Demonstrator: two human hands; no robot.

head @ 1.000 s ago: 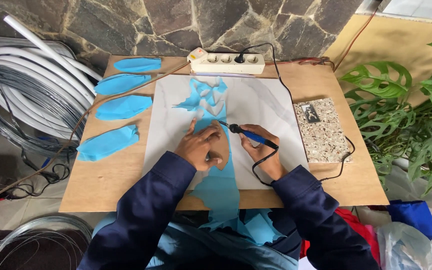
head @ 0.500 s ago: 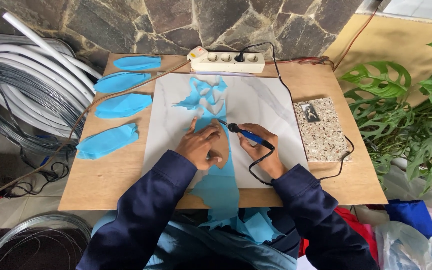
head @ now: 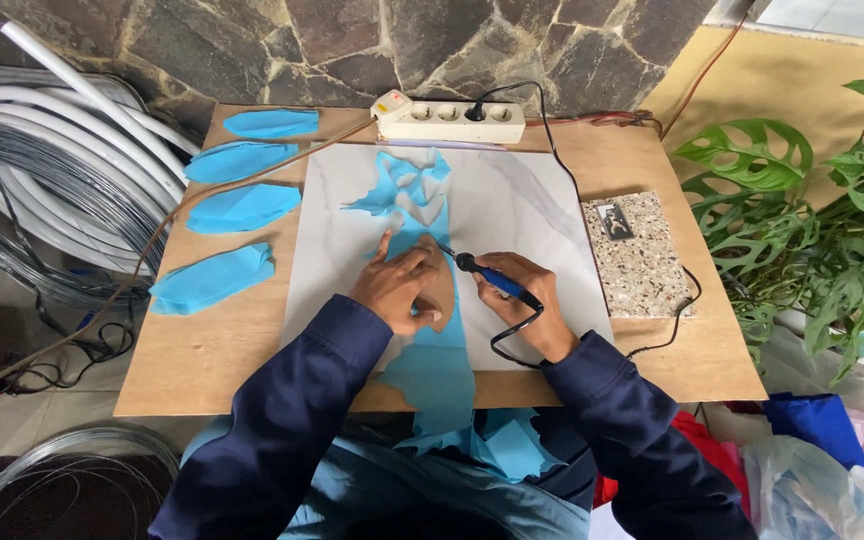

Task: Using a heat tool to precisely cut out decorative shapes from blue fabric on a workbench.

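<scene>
Head view: person at a wooden board (head: 252, 350), both hands over a white marble-look sheet (head: 522, 220).
R hand (head: 527, 305): fingers closed round a blue-handled hot-tip tool (head: 487, 277) — tip points left, touching the fabric just beside the L fingers.
L hand (head: 402, 290): flat, fingers spread, pressing a brown template (head: 442, 295) onto the blue fabric strip (head: 432, 350); not gripping anything.
Fabric strip: runs under both hands, from the sheet's far part to past the board's near edge.
Cord (head: 512, 345): black, loops under the R wrist.
Left of L hand: four cut blue leaf shapes (head: 242, 208) on the board.
Beyond hands: white power strip (head: 447, 120).
Right of R hand: speckled stone tile (head: 637, 255).
</scene>
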